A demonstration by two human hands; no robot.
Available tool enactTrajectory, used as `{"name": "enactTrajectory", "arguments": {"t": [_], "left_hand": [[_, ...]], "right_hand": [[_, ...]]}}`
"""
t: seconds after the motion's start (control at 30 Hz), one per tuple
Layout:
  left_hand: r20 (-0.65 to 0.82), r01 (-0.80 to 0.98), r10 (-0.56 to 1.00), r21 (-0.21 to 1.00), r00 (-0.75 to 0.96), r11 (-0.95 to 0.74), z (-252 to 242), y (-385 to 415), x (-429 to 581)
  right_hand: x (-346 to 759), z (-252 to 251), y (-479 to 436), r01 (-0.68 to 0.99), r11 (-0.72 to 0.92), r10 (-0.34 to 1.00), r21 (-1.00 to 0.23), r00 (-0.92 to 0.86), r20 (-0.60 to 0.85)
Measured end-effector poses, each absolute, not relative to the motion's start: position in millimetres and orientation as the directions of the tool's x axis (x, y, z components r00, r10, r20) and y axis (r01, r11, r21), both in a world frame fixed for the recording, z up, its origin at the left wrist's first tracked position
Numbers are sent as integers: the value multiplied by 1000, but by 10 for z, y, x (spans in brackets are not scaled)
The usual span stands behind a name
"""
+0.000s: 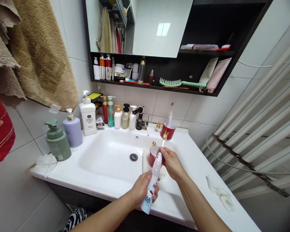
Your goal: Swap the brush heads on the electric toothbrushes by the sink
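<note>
An electric toothbrush (155, 172) with a pale pink and blue handle and a cartoon cat print is held tilted over the sink's front right. My left hand (143, 190) is wrapped around the lower part of its handle. At the top, my right hand (170, 161) has its fingers closed at the neck of the brush head (164, 138), which points up and away from me. Just behind my right hand is a red cup (152, 156), partly hidden. Farther back, a second red cup (168, 132) holds another electric toothbrush (169, 119) upright.
The white sink (106, 158) has a dark faucet (141, 120) at the back. Several pump bottles (118, 117) line its rear and left edges. A crumpled tissue (221, 193) lies on the right counter. Above hangs a mirror cabinet (157, 29) with an open shelf holding a green hairbrush (174, 82).
</note>
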State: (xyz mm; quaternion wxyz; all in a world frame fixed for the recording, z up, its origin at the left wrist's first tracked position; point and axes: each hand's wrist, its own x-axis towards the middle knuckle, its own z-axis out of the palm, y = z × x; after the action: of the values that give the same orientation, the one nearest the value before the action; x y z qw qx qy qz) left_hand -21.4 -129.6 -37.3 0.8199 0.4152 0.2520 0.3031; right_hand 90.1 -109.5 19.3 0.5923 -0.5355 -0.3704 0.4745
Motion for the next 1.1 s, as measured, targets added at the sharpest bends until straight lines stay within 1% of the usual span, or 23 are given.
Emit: {"name": "enactTrajectory", "arguments": {"t": [0.1,0.27,0.37,0.47,0.57,0.63,0.73,0.8,0.87,0.93,1.0,1.03,1.1], "left_hand": [[-157,-293,713,836,684,465,-377,-1297,-218],[-166,-287,709,833,686,473,-401,-1290,-213],[-152,-290,715,841,682,456,-415,-1282,-207],[-138,-298,720,845,681,444,-413,-1272,-210],[-121,-304,732,855,671,420,-394,-1259,-220],[-96,-305,757,877,646,372,-375,-1241,-218],[-59,-271,790,922,610,278,-333,-1170,-178],[-43,-181,807,966,589,184,-295,-1077,-126],[-24,-11,850,999,527,35,-262,-946,-64],[2,162,899,983,438,-82,-250,-799,-1],[20,265,928,956,372,-127,-267,-671,65],[27,294,934,946,357,-139,-284,-621,102],[52,364,940,913,337,-181,-330,-554,187]], "right_hand": [[874,186,-1092,-185,-18,966,-983,249,-64],[871,172,-1099,-111,-6,961,-994,274,-36],[874,168,-1077,-63,-24,950,-998,310,-43],[857,154,-1065,-62,-29,944,-998,326,-48],[806,114,-1131,-123,-22,967,-992,251,-52],[769,81,-1215,-132,5,984,-991,175,-18],[771,68,-1312,-28,65,989,-997,138,61],[845,113,-1295,52,68,984,-996,160,76],[977,200,-1193,100,98,961,-990,250,120],[1139,293,-1026,165,184,889,-969,393,236],[1289,341,-833,276,246,794,-929,493,356],[1348,337,-741,336,244,764,-910,511,394],[1425,266,-586,452,191,746,-871,510,428]]}}
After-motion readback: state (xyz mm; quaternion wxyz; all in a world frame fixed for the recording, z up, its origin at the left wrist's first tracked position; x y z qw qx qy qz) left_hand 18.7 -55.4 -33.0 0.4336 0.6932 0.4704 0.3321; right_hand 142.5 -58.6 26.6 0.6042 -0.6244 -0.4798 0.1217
